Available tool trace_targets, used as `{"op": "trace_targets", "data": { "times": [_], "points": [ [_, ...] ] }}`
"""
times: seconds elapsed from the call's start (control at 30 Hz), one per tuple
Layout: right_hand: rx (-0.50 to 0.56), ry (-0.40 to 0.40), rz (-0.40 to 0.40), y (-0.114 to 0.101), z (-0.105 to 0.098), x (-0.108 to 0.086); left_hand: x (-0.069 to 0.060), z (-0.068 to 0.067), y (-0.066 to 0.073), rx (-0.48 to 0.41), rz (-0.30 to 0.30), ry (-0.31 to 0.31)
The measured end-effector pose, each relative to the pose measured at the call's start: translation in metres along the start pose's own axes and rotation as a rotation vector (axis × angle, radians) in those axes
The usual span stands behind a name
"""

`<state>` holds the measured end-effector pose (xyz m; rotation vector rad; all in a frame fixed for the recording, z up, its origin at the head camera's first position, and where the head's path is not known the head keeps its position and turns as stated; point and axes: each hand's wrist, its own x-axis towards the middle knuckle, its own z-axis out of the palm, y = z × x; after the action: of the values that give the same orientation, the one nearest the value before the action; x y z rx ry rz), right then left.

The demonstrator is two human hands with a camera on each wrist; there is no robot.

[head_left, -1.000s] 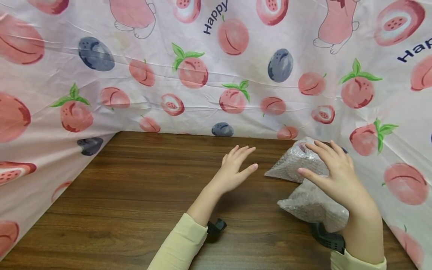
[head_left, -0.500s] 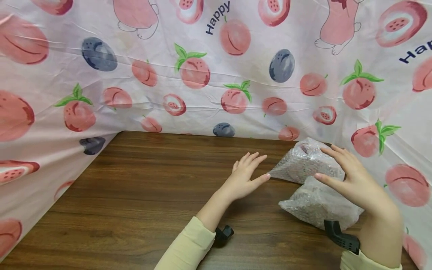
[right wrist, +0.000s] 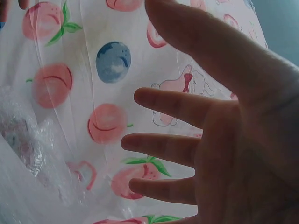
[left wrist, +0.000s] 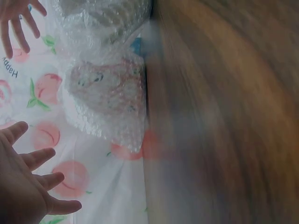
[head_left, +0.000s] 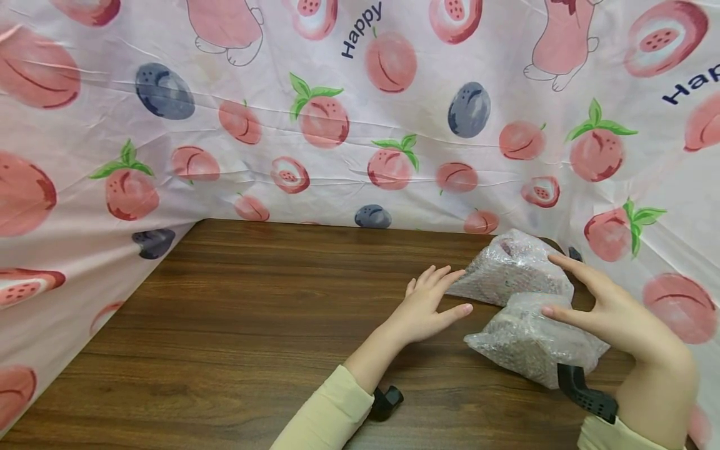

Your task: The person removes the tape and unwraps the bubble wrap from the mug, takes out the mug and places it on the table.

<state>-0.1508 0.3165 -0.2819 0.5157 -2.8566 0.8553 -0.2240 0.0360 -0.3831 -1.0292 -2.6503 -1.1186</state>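
Two bubble-wrapped bundles stand at the right of the table. The rear bundle (head_left: 512, 269) shows reddish, patterned contents through the wrap; what it is stays unclear. In front of it, the nearer bundle (head_left: 534, 340) looks pale inside. My left hand (head_left: 424, 309) hovers left of both, fingers spread, holding nothing. On the other side, my right hand (head_left: 619, 312) is raised beside the nearer bundle with thumb and fingers apart and nothing in its grasp. Spread fingers of the right hand (right wrist: 219, 149) also show in the right wrist view, with bubble wrap (right wrist: 37, 168) at the lower left.
The dark wooden table (head_left: 225, 325) stretches to the left of the bundles. A peach-print cloth (head_left: 337, 94) hangs behind it and along both sides. Black wrist mounts (head_left: 585, 394) sit on both wrists. A small dark object (head_left: 575, 254) is partly visible behind the rear bundle.
Both hands have shifted right and slightly toward the front, the left one closer to the nearer bundle. More of both bundles shows now. The bundles stay in place.
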Motion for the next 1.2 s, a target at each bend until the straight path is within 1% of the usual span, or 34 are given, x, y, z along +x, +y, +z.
{"op": "trace_targets", "data": {
  "times": [0.13, 0.4, 0.5, 0.67, 0.77, 0.9, 1.03, 1.2],
  "points": [
    [0.035, -0.04, 0.051, 0.007, -0.003, -0.002, 0.002, 0.007, 0.004, 0.001, 0.0, -0.014],
    [0.053, -0.088, 0.096, 0.025, -0.009, -0.006, 0.005, 0.02, 0.008, -0.035, 0.01, -0.06],
    [0.074, -0.097, 0.113, 0.033, -0.01, -0.008, 0.007, 0.026, 0.009, -0.038, 0.015, -0.074],
    [0.136, -0.124, 0.139, 0.048, -0.009, -0.009, 0.009, 0.034, 0.011, -0.045, 0.039, -0.087],
    [0.173, -0.138, 0.139, 0.056, -0.009, -0.01, 0.01, 0.036, 0.013, -0.079, 0.036, -0.106],
    [0.2, -0.156, 0.143, 0.065, -0.009, -0.012, 0.01, 0.039, 0.016, -0.142, 0.009, -0.136],
    [0.193, -0.18, 0.148, 0.073, -0.009, -0.017, 0.011, 0.043, 0.016, -0.191, -0.006, -0.158],
    [0.159, -0.203, 0.138, 0.088, -0.008, -0.024, 0.013, 0.049, 0.017, -0.222, 0.001, -0.175]
  ]
}}
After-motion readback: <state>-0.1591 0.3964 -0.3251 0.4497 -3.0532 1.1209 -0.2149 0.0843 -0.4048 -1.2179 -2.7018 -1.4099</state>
